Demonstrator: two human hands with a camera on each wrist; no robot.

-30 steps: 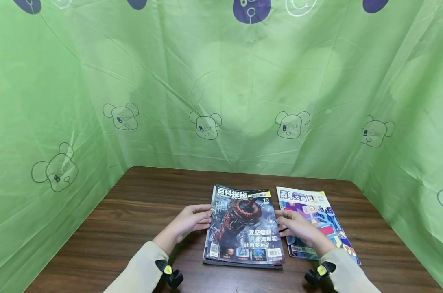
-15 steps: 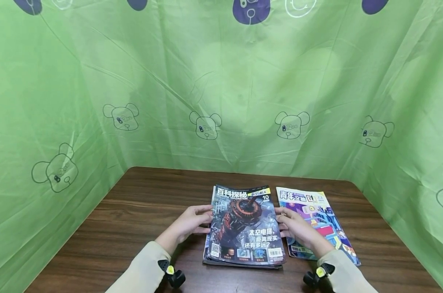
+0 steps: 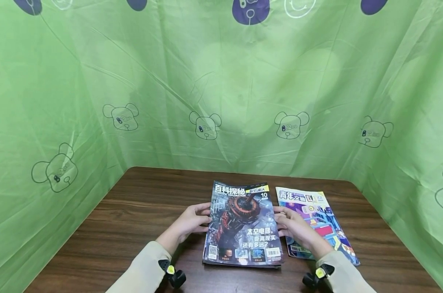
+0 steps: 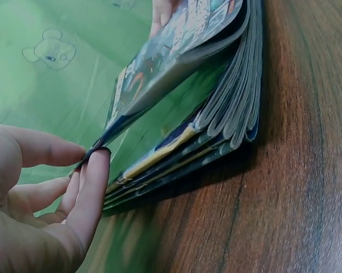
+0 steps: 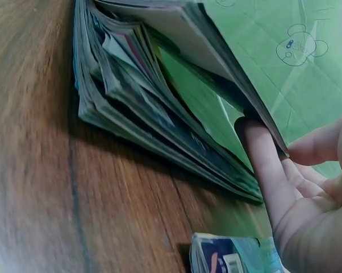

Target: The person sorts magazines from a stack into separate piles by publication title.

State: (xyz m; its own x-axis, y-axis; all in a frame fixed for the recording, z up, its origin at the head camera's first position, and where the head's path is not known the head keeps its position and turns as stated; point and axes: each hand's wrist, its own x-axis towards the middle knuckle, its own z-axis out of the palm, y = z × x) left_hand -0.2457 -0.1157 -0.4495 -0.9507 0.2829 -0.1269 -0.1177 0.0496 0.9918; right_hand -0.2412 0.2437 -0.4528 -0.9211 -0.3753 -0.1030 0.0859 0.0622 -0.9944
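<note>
Left wrist view: the Scientific Exploration magazine [image 3: 243, 224] is sloping, far end raised, above the magazine stack [image 4: 233, 114]; my left hand [image 3: 190, 221] and right hand [image 3: 296, 226] are pinching its sides. One pinch slipping could be dropping it askew.

Head view angled down, 2 low wrist close-ups, shared magazine stack [image 3: 243, 226]
</note>
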